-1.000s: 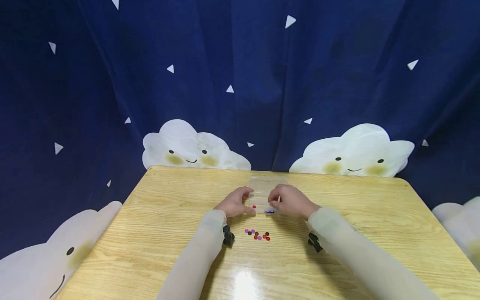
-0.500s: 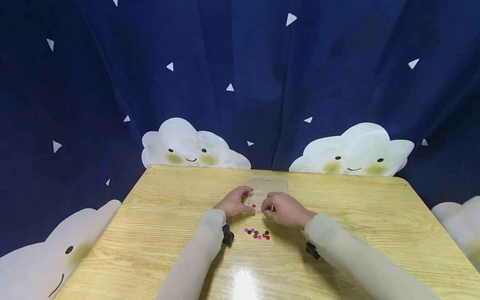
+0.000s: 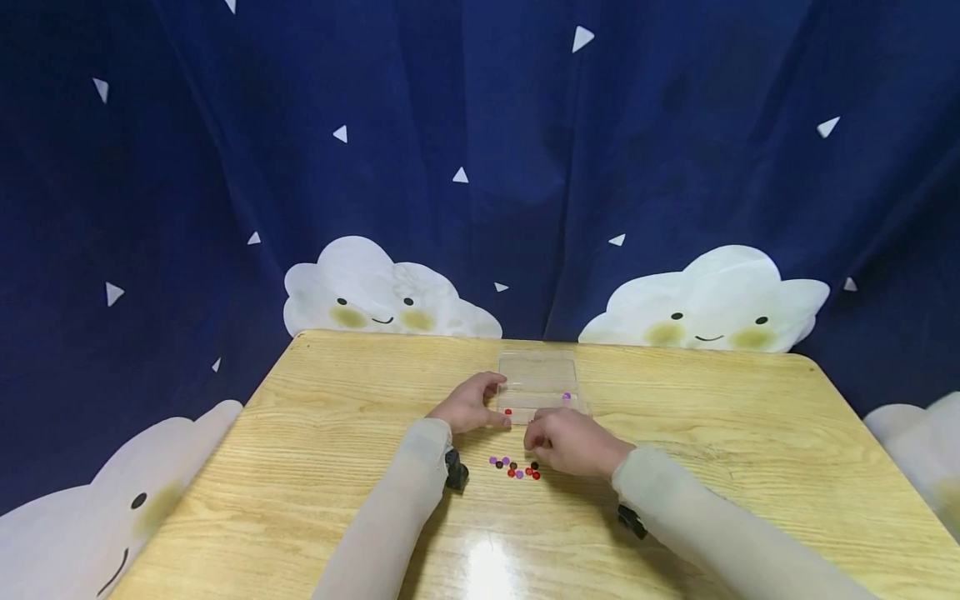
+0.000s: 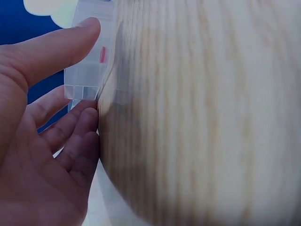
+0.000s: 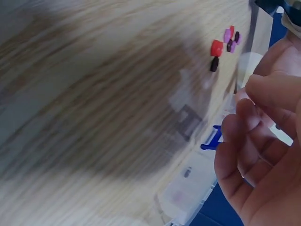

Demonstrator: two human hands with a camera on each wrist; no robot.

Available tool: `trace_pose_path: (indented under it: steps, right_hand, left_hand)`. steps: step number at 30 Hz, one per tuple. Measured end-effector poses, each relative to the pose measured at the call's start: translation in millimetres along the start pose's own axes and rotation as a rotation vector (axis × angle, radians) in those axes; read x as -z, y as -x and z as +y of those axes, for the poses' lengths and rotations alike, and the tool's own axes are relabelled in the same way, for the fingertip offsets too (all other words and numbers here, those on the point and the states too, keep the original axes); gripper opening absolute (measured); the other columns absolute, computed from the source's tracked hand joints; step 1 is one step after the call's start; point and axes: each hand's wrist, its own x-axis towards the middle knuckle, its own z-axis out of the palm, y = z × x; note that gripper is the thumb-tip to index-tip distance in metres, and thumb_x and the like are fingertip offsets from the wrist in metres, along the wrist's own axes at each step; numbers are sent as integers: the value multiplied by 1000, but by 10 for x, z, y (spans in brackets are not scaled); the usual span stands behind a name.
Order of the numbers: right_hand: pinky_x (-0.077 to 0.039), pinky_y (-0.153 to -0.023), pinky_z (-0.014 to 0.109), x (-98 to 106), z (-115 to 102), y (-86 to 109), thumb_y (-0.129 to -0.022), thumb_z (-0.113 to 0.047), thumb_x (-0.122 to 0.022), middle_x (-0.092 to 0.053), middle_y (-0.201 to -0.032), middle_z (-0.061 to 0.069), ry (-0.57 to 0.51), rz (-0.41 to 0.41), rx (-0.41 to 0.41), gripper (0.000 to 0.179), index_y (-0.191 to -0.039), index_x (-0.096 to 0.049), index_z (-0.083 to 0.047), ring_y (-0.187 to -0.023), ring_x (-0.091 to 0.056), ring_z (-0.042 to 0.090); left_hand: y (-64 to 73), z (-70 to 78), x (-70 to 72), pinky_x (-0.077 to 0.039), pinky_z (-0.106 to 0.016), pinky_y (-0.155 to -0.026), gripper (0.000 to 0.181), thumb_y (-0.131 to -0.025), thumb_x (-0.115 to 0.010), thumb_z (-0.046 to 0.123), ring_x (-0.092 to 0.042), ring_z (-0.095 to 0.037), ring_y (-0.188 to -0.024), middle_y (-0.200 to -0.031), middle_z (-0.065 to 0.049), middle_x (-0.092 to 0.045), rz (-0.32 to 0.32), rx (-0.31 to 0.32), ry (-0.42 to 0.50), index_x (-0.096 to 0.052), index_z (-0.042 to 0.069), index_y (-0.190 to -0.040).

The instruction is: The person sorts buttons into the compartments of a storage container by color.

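A clear plastic compartment box point(image 3: 525, 402) lies at the back middle of the table, its lid point(image 3: 537, 369) raised away from me. One red bead point(image 3: 508, 412) sits in the front left compartment and one purple bead point(image 3: 567, 396) at the back right. Around the box's left end my left hand point(image 3: 467, 406) holds on, thumb along the front and fingers behind. My right hand point(image 3: 576, 442) hovers between the box and a small group of loose beads point(image 3: 520, 475), fingers loosely curled, no bead visible in them. A blue latch point(image 5: 212, 139) shows beside its fingers in the right wrist view.
The loose beads, several of them red, purple and black, lie on the wooden table point(image 3: 360, 433) in front of the box. Behind the table's far edge hangs a dark blue curtain point(image 3: 517, 208) with cloud prints. A black device point(image 3: 455, 469) is strapped at my left wrist.
My right hand has drawn back from over the box's right side toward me and the loose beads, uncovering the purple bead in the box. The left hand has stayed in place.
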Motion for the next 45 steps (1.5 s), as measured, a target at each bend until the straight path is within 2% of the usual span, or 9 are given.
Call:
trace_pose_path:
  steps: [7, 15, 27, 45]
  right_hand:
    - [-52, -72, 23, -93, 100, 43, -83, -6, -73, -66, -84, -6, 28, 7, 31, 10, -85, -75, -15, -78, -57, 5]
    - [-51, -70, 20, -172, 147, 55, -82, -3, -73, -68, -87, -4, -12, -28, 19, 12, -88, -75, -14, -77, -56, 3]
    - [-52, -69, 19, -191, 136, 32, -79, 0, -72, -66, -85, -3, -10, -20, 39, 16, -86, -76, -14, -76, -58, 4]
    - [-49, -67, 20, -179, 97, 44, -79, -6, -77, -64, -83, -6, 43, -5, 37, 12, -82, -75, -17, -73, -53, 3]
  left_hand:
    - [-9, -2, -9, -43, -43, -111, 76, -79, -85, 20, -51, -27, -128, -136, -11, -56, -2, 4, -4, -49, 12, -145]
    - [-7, 7, -12, -43, -43, -111, 76, -79, -85, 20, -51, -27, -129, -137, -11, -55, 6, 15, 5, -49, 13, -145]
    - [-9, -7, -11, -42, -43, -112, 76, -80, -84, 21, -51, -27, -130, -139, -11, -55, 2, 10, 10, -48, 13, -145]
    - [-8, -23, -24, -43, -44, -110, 76, -79, -85, 22, -51, -27, -128, -137, -11, -55, 10, 2, 24, -49, 13, -145]
